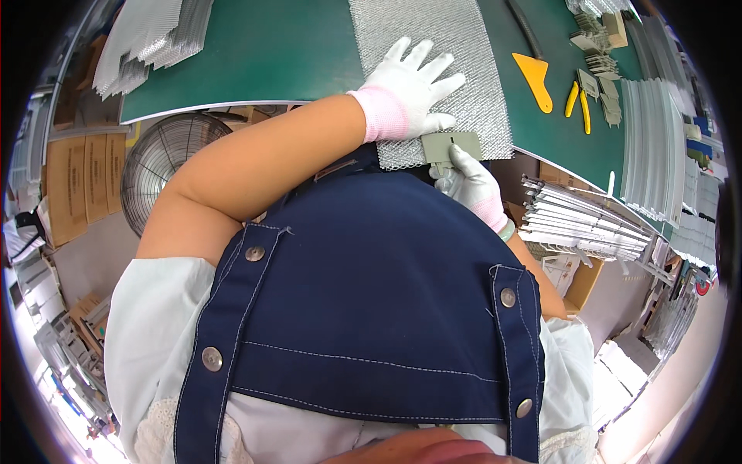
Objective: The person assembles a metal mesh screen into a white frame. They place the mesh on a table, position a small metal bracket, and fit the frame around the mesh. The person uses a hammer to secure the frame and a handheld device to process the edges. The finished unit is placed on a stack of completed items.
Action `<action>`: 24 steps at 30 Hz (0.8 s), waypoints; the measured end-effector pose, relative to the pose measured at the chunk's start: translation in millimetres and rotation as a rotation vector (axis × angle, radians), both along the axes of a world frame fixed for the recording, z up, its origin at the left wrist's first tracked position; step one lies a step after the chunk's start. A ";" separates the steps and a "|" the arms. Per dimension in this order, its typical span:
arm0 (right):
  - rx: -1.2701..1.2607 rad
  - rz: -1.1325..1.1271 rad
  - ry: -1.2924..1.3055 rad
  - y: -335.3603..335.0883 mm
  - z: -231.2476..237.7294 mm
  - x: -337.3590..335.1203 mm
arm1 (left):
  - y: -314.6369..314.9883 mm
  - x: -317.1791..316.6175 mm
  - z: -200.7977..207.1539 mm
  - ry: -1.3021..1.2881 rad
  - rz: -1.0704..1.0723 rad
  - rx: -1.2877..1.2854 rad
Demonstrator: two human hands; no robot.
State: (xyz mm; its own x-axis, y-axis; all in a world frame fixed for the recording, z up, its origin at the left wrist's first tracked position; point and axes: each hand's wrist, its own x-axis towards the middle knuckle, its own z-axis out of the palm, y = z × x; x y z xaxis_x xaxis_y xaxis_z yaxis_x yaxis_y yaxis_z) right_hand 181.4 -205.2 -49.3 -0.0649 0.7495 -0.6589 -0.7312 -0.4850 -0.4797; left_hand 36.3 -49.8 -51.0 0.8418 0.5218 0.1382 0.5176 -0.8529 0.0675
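Left hand [417, 87] is spread wide, palm down on the silver mesh sheet [483, 100], thumb just beside the small grey-green plate [437, 145]. Right hand [471, 182] is pinching that plate at the sheet's near edge, thumb on top and the other fingers seemingly underneath.

What'd worry me from my seat: that end of the sheet looks like it pokes out past the edge of the green table [270, 69], so a hard push from the plate could bend it or dent the mesh. And if the flat palm lets up, I reckon the whole sheet could skid or twist, since nothing else I can see is pinning it. Gloves on smooth metal might slip too, and then the plate goes on crooked or drops.

Stuff I can't make out: the right fingertips and the plate's underside are hidden, so no idea how deep the grip is or whether the sheet's edge is caught in there. Can't tell if the left thumb actually touches the plate. The sheet's far end is cut off up top, and I can't say if it's one layer or several.
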 end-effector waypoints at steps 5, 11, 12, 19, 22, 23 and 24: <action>0.078 0.030 0.092 -4.7 -20.8 4.2 | 0.4 -0.3 0.5 -0.002 -0.017 0.003; 0.100 0.073 0.069 -3.1 -21.0 7.4 | 3.3 0.2 -6.6 -0.041 -0.025 -0.002; 0.093 0.084 0.045 -2.3 -20.7 8.2 | 5.2 0.7 -4.7 -0.047 -0.028 -0.003; 0.171 -0.012 -0.036 17.7 -13.8 3.1 | 26.5 18.7 5.8 -0.018 0.001 -0.047; 0.158 -0.005 -0.017 18.3 -17.2 4.7 | 23.5 21.5 1.1 -0.022 0.049 -0.036; 0.173 0.010 -0.015 19.7 -18.8 5.7 | 23.7 22.7 0.0 -0.017 0.060 -0.035; 0.189 0.028 -0.017 21.2 -19.1 7.0 | 23.3 23.6 1.5 -0.017 0.073 -0.032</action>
